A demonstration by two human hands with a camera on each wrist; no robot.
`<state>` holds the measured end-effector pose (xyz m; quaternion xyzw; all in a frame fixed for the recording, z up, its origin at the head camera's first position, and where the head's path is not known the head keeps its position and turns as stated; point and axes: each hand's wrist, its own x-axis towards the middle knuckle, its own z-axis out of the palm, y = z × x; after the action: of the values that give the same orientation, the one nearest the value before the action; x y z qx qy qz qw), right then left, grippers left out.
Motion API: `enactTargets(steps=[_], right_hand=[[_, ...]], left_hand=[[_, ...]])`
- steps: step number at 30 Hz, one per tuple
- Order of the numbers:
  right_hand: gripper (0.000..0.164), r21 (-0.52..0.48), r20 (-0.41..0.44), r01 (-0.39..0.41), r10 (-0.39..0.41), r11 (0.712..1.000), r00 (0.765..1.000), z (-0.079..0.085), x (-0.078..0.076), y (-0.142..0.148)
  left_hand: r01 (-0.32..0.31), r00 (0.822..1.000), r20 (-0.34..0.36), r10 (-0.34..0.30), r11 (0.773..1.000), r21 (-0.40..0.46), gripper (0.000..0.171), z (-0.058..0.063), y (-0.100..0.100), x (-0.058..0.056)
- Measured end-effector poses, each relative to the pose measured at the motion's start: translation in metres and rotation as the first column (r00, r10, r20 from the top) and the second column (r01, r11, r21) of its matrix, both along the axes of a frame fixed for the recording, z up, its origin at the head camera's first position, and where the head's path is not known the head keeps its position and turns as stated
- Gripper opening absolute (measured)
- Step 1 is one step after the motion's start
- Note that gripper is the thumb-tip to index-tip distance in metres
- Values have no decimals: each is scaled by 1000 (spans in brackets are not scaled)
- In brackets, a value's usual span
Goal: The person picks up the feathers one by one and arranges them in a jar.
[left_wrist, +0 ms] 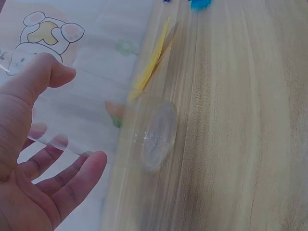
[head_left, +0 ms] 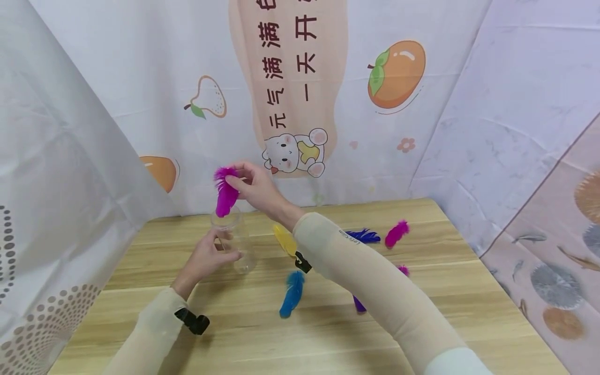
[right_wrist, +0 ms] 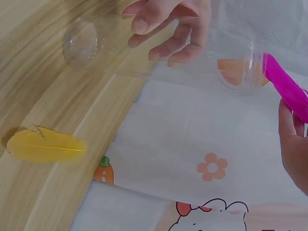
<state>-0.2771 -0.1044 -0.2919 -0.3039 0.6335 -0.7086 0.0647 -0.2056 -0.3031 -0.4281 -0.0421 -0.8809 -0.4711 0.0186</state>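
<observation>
The right hand (head_left: 262, 190) pinches a magenta feather (head_left: 227, 197) at the mouth of a clear jar (head_left: 241, 239) gripped by the left hand (head_left: 203, 258). The right sleeve (head_left: 365, 276) partly hides a purple feather (head_left: 359, 305). The jar's base (left_wrist: 160, 136), faint in the head view, shows plainly beyond the left hand in the left wrist view.

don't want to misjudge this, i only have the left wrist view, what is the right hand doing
Observer: The right hand is pinching a magenta feather, fluffy end up.
Operator: ok and where's the lower end of it
Observer: Right at the upper rim of the clear container; I can't tell whether the tip is inside.
</observation>
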Motion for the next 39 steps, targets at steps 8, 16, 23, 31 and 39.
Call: enactTargets(steps=[8,16,23,31,39], right_hand=[[21,33,3,-4,4,999,1000,-4,-3,-4],[21,51,-12,7,-6,999,1000,-8,-4,-4],[22,94,-68,-1,8,996,998,-11,-5,-9],[20,141,-112,-7,23,990,993,-17,-9,-10],[19,188,-216,5,36,982,976,-17,-6,-13]], left_hand=[[-1,1000,14,1,1000,8,74,3,-1,0],[8,1000,22,-8,1000,23,72,1,6,-3],[11,1000,-4,-10,999,30,72,2,2,-1],[12,1000,-1,-12,1000,15,74,-2,-2,-1],[17,1000,3,-17,1000,23,72,-1,-3,-3]])
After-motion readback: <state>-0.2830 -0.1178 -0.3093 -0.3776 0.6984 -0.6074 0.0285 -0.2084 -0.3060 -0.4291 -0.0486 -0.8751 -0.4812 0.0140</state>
